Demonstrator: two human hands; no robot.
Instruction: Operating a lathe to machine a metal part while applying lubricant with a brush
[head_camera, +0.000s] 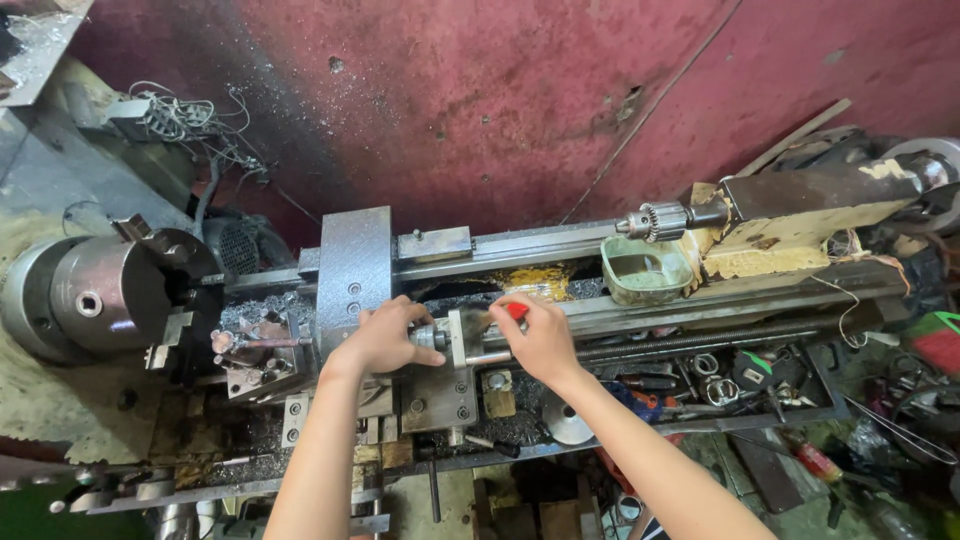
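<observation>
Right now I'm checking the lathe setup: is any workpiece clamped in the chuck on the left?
No: the chuck shows only an empty centre hole, while both hands work further right on the carriage.

Item count, head view: two hands, the left hand (385, 338) and the right hand (545, 340). One lathe (480, 255). One chuck (110, 292) at the headstock. One drill chuck (652, 221) at the tailstock. One green tray (645, 270). One red-tipped tool (516, 310).
</observation>
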